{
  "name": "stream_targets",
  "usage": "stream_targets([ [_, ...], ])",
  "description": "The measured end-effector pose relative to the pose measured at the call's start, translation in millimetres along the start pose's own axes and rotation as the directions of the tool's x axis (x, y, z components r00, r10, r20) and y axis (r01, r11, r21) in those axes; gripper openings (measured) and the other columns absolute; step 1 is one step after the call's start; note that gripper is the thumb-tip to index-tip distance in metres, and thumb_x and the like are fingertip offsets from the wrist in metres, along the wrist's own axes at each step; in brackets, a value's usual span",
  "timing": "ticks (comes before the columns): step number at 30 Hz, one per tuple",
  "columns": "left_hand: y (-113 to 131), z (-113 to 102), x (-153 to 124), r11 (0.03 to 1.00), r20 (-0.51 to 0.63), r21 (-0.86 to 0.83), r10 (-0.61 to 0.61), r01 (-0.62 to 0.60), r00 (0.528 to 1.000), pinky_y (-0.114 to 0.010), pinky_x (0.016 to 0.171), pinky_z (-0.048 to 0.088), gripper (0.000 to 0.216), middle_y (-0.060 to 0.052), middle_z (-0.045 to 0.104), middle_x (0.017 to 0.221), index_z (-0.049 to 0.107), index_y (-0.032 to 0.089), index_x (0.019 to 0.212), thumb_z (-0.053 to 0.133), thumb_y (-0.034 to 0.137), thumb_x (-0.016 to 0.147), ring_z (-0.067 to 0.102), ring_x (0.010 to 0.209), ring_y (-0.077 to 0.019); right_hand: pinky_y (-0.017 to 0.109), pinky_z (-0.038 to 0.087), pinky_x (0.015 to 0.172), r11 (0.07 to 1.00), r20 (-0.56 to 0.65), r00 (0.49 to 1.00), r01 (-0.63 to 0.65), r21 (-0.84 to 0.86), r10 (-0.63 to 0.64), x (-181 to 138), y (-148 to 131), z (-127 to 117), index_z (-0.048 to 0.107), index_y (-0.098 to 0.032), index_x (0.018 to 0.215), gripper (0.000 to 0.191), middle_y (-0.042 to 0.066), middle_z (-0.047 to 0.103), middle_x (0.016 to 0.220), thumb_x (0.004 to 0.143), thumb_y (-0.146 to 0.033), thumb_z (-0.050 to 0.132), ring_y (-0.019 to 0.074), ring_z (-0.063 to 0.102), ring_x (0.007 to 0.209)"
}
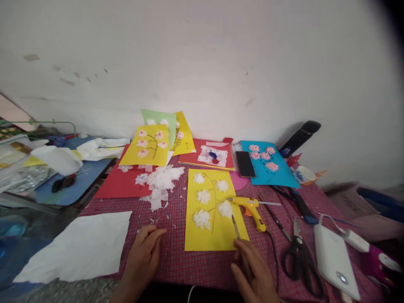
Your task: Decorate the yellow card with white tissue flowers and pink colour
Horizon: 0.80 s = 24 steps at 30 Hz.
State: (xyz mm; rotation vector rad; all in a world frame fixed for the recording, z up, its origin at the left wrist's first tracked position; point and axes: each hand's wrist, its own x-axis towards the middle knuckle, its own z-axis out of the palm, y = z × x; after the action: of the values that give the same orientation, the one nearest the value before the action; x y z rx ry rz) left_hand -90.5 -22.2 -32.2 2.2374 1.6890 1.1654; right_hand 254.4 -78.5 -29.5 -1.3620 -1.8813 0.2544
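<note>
A yellow card [217, 235] with white tissue flowers on a drawn stem lies in front of me on the red checked cloth [179, 256]. My right hand [254, 271] rests at the card's lower right corner, its fingers closed on a thin brush or pencil [236, 227] whose tip points at the card. My left hand [143, 256] lies flat on the cloth to the card's left, fingers out, holding nothing. A yellow glue gun [249, 208] lies along the card's right edge.
Black scissors [298, 256], a white power bank [334, 259] and pens lie at the right. A white paper sheet [82, 246] sits at the left, tissue scraps [160, 181] behind. Finished flower cards, a phone [245, 163] and a blue card [268, 162] line the wall.
</note>
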Motion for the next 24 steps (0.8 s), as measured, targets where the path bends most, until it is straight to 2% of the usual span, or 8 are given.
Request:
stream_targets([
  [7,-2.8,-0.2,-1.2,0.999,0.011,-0.016,0.032,-0.032,0.999,-0.032,0.082,0.060,0.020,-0.005,0.069,0.099,0.071,0.026,0.100,0.052,0.022,0.097,0.069,0.091,-0.0199,0.029,0.062,0.085,1.000,0.005,1.000,0.015,0.025,-0.015,-9.2,12.3,4.8,0.061,-0.021,0.132,0.040,0.012,0.072,0.113,0.092,-0.023,0.063,0.0224,0.074,0.095],
  [11,-1.9,0.6,-3.8,0.999,0.005,0.008,0.045,-0.045,0.999,-0.032,0.084,0.061,0.021,-0.006,0.071,0.098,0.072,0.026,0.101,0.051,0.023,0.098,0.070,0.091,-0.0197,0.029,0.062,0.084,0.996,-0.067,0.995,-0.066,0.064,0.071,-12.8,10.3,11.3,0.066,-0.022,0.126,0.033,0.012,0.071,0.113,0.096,-0.032,0.061,0.0225,0.074,0.093],
  [15,0.8,-0.6,-3.6,0.999,0.007,0.004,0.054,-0.054,0.999,-0.030,0.080,0.061,0.020,-0.005,0.072,0.094,0.071,0.024,0.100,0.051,0.025,0.099,0.071,0.086,-0.0187,0.031,0.062,0.087,0.989,-0.118,0.984,-0.126,0.081,0.136,-18.2,10.4,16.5,0.070,-0.023,0.121,0.030,0.013,0.070,0.116,0.097,-0.037,0.061,0.0247,0.073,0.101],
  [21,6.3,-2.5,1.8,0.998,0.013,-0.030,0.050,-0.050,0.999,-0.027,0.075,0.059,0.017,-0.003,0.072,0.087,0.068,0.023,0.095,0.053,0.027,0.101,0.070,0.080,-0.0170,0.030,0.062,0.085,0.990,-0.058,0.992,-0.108,0.086,0.114,-20.9,16.5,13.0,0.068,-0.024,0.124,0.029,0.012,0.070,0.115,0.096,-0.032,0.062,0.0230,0.073,0.098],
  [24,7.6,-2.3,1.7,0.999,0.044,-0.047,0.028,-0.026,0.999,-0.026,0.071,0.057,0.021,-0.002,0.069,0.081,0.064,0.022,0.086,0.052,0.029,0.102,0.068,0.075,-0.0161,0.030,0.061,0.085,0.985,-0.090,0.985,-0.141,0.099,0.150,-20.1,13.7,12.8,0.068,-0.025,0.122,0.027,0.012,0.070,0.116,0.096,-0.033,0.062,0.0239,0.072,0.102],
])
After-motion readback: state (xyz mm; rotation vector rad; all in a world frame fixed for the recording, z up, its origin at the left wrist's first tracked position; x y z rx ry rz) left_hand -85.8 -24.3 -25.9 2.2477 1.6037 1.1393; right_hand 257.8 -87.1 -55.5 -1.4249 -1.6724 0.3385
